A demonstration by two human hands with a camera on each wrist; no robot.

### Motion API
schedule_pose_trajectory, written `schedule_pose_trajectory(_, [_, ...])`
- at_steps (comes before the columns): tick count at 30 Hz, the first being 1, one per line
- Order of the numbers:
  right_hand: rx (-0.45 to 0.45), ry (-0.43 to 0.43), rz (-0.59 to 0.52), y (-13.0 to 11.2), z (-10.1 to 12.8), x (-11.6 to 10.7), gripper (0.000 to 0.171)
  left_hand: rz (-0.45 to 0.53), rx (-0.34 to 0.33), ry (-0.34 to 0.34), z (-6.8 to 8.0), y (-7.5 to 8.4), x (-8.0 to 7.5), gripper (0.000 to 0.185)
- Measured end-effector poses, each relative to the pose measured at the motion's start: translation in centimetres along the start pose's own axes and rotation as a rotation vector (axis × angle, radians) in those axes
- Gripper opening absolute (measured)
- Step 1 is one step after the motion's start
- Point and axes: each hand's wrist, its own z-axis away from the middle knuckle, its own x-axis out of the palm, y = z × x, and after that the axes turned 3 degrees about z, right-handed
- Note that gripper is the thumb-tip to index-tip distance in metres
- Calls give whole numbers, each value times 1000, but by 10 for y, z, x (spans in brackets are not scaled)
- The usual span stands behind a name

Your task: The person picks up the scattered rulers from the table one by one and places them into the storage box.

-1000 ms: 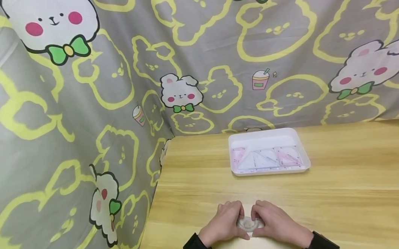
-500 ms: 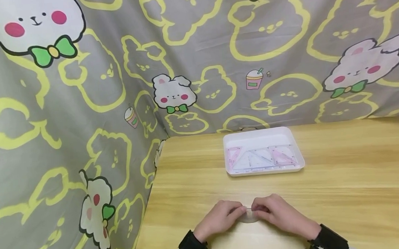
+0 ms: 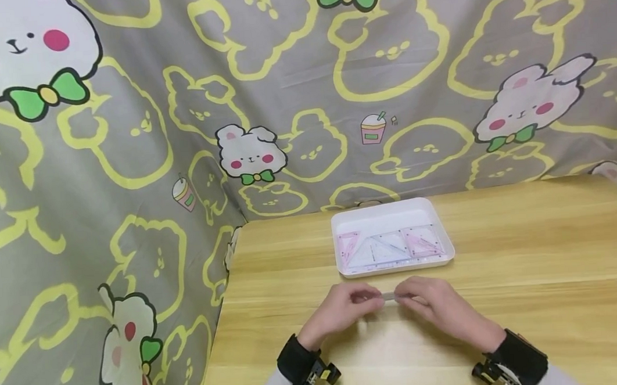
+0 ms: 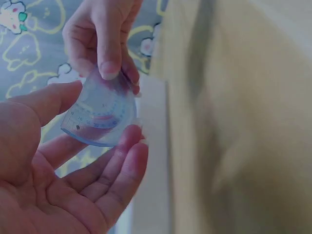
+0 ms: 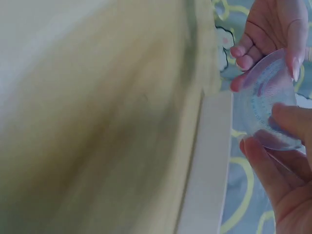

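Clear protractor (image 4: pixel 100 117) is pinched edge-on between fingers of right hand (image 3: pixel 433 303) and left hand (image 3: pixel 346 307), above the bench's (image 3: pixel 526 251) near edge; thin slick plastic may slip and drop short of white tray (image 3: pixel 390 211).

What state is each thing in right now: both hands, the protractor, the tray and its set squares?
Protractor: clear, lifted off the table, held between both hands.
Left hand: thumb and fingers hold one end of the protractor.
Right hand: pinches its other end.
White tray: flat on the table, beyond the hands.
Set squares: lying flat inside the tray.
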Motion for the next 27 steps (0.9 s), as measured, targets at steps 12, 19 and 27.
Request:
schedule_pose_trajectory(12, [330, -114, -288, 24, -45, -45, 40, -149, 96, 126, -44, 36, -21, 50])
schedule_pose_trajectory(19, [266, -143, -169, 63, -66, -49, 42, -27, 23, 183, -90, 23, -25, 34])
schedule_pose_trajectory(27, [253, -194, -39, 109, -87, -45, 45, 118, -140, 301, -138, 1, -26, 10])
